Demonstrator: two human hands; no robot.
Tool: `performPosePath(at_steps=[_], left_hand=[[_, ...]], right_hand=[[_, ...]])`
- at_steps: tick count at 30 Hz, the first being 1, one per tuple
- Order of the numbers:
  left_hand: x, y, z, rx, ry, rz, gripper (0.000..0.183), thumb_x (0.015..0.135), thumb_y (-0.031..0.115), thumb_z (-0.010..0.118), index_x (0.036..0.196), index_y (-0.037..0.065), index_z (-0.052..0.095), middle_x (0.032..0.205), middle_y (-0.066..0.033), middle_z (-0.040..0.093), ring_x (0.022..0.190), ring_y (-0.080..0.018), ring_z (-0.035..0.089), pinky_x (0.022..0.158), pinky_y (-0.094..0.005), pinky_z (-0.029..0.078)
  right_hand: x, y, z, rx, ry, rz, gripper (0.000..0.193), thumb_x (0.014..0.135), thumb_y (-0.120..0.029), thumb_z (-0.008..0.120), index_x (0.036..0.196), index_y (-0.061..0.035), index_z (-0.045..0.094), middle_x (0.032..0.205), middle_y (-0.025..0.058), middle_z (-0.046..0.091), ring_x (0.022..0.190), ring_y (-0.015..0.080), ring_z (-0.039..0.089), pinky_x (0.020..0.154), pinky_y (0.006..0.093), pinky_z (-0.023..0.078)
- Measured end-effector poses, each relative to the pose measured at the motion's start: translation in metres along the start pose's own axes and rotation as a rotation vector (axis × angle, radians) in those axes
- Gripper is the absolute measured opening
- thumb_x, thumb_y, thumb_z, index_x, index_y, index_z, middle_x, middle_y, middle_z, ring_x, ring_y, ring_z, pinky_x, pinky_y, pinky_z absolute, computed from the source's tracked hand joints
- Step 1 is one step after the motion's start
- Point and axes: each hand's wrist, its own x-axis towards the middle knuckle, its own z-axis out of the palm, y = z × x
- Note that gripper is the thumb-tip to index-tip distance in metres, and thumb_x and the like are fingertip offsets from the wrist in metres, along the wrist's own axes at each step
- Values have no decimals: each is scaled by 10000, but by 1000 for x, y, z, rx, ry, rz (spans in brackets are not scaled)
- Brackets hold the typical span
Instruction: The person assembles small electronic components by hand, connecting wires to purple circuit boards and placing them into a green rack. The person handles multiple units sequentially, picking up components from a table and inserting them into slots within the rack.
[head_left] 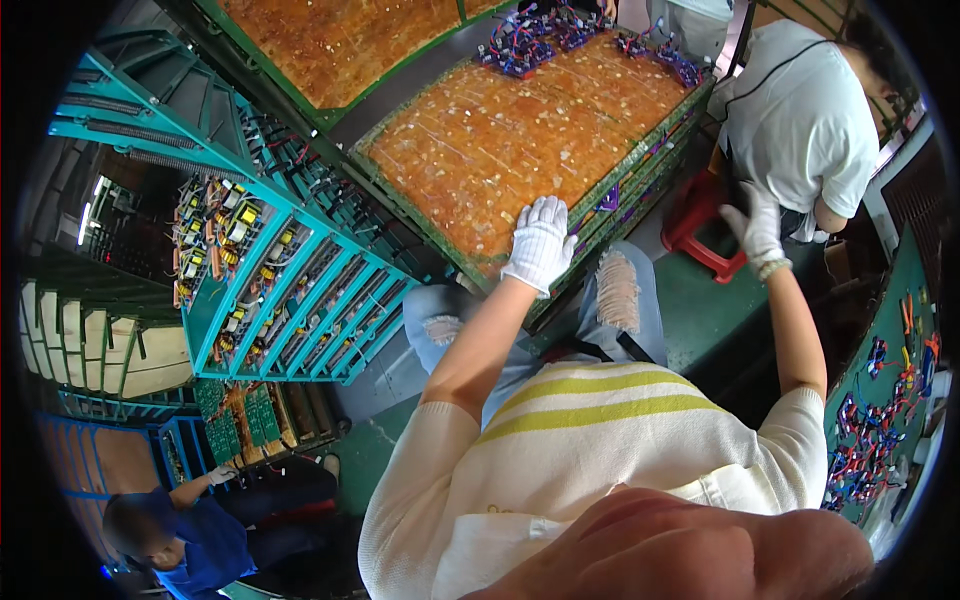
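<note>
My left hand [540, 243], in a white glove, lies flat with its fingers stretched out on the near edge of a large orange-brown board [450, 150]. The board has a green frame and pale scraps and scratches over its surface. Nothing shows in this hand. Off to the right, my gloved right hand [757, 228] hangs in the air with thumb and fingers apart, holding nothing that I can see. It is nearest to a red plastic stool [706, 228] and a co-worker in a white shirt [800, 120].
Bundles of wired parts [530, 45] lie at the board's far end. A turquoise rack [275, 290] of circuit boards stands left. More wired parts [865, 440] cover the right-hand table. Lower left, a person in blue [190, 540] works by green circuit boards [262, 412].
</note>
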Motion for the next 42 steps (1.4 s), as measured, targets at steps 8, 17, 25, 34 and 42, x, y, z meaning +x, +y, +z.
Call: performPosePath(at_steps=[8,17,25,34,42], left_hand=[[-2,-14,-6,-220,19,-22,638,826,358,644,1300,-38,485,1364,-233,460,1290,-382,407,1109,-496,288],[-2,-32,-34,-289,-255,-18,735,795,326,665,1434,89,391,1500,-94,361,1412,-246,306,1149,-459,169],[-5,-42,-19,-371,-396,-89,637,886,398,534,1429,102,383,1502,-80,344,1438,-209,251,1172,-455,90],[1,-39,-27,-300,-342,-92,669,817,404,639,1399,147,430,1470,-47,385,1407,-205,311,1167,-451,138],[7,-38,-38,-463,-132,-18,696,727,235,752,1340,52,477,1401,-178,432,1324,-358,393,1124,-494,249]], right_hand=[[168,-171,119,663,-379,73,1005,697,-373,855,1422,69,319,1392,279,442,1303,325,448,1092,378,363],[411,-254,292,177,-479,271,1246,572,-842,649,1419,29,375,1513,227,308,1437,421,175,1173,491,147],[457,-305,392,363,-382,534,835,648,-586,786,1287,-153,469,1167,30,632,1203,202,540,1006,334,410],[447,-264,419,545,-246,121,443,868,-445,596,1075,-58,652,1014,214,677,944,387,644,838,451,498],[310,-296,288,900,-223,-397,283,960,-260,585,1166,-71,634,973,96,673,809,156,575,768,313,493]])
